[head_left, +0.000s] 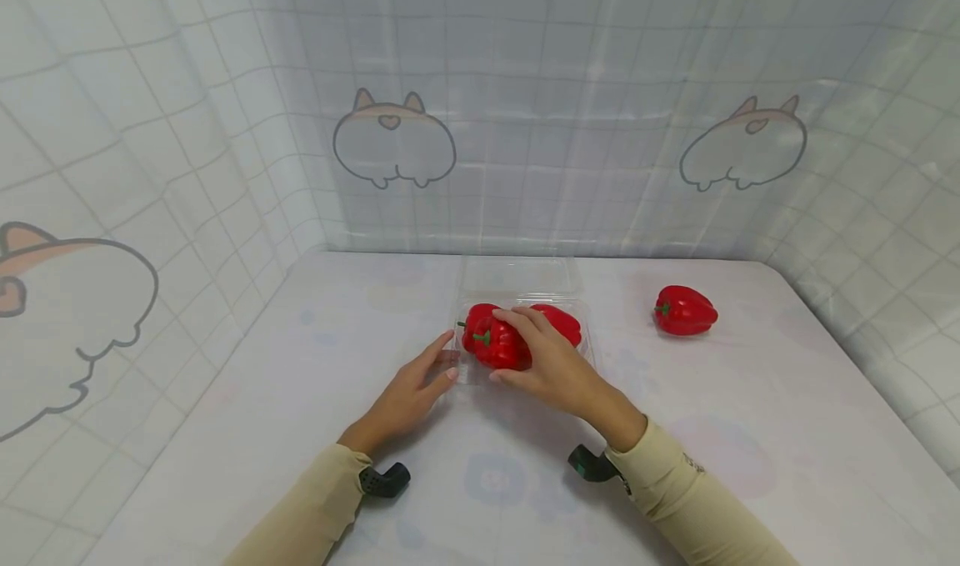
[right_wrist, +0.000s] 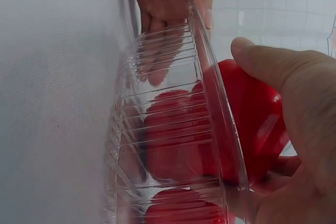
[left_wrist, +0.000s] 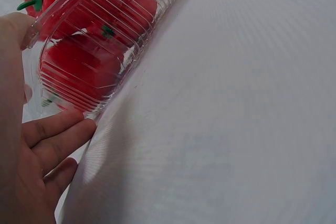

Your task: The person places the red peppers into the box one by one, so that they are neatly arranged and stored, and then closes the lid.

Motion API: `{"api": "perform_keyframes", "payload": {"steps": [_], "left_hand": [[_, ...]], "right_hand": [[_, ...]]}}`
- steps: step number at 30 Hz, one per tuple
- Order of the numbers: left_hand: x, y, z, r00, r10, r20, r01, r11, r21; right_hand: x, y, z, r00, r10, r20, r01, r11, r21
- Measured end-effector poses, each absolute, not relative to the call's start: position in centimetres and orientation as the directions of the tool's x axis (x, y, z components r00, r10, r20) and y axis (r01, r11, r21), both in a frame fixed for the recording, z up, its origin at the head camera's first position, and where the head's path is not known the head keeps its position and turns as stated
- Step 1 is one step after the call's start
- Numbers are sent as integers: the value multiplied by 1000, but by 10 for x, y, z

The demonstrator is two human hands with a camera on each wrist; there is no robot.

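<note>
My right hand (head_left: 551,370) grips a red bell pepper (head_left: 497,346) with a green stem, thumb on its near side and fingers across its top. The pepper sits at the rim of a clear plastic clamshell box (right_wrist: 173,87), partly above it. More red peppers (left_wrist: 84,66) lie inside, seen through the ribbed wall. My left hand (head_left: 405,395) is at the box's left side. Its fingers (left_wrist: 63,135) extend loosely by the wall near the bottom, and the thumb lies close to the rim in the left wrist view.
Another red bell pepper (head_left: 686,310) lies on the white table to the right. The box's transparent lid (head_left: 519,276) is folded back, away from me. White gridded curtains with cartoon animals (head_left: 394,143) enclose the table at the back and sides.
</note>
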State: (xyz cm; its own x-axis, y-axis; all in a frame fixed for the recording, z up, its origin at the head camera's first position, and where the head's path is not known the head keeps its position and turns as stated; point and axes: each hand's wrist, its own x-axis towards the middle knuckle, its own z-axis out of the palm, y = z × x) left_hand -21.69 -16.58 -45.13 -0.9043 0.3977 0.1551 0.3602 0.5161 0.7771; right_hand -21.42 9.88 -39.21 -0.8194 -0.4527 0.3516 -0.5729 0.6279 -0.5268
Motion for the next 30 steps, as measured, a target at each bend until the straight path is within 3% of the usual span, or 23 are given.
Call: {"api": "perform_keyframes", "payload": {"steps": [14, 30], "left_hand": [[-217, -165, -452, -908, 395, 142, 347, 517, 783], [-218, -165, -452, -918, 376, 126, 325, 529, 784]], "right_hand": [[-210, 103, -385, -831, -474, 291, -546, 593, -592], [-209, 95, -393, -782, -515, 351, -623, 624, -472]]}}
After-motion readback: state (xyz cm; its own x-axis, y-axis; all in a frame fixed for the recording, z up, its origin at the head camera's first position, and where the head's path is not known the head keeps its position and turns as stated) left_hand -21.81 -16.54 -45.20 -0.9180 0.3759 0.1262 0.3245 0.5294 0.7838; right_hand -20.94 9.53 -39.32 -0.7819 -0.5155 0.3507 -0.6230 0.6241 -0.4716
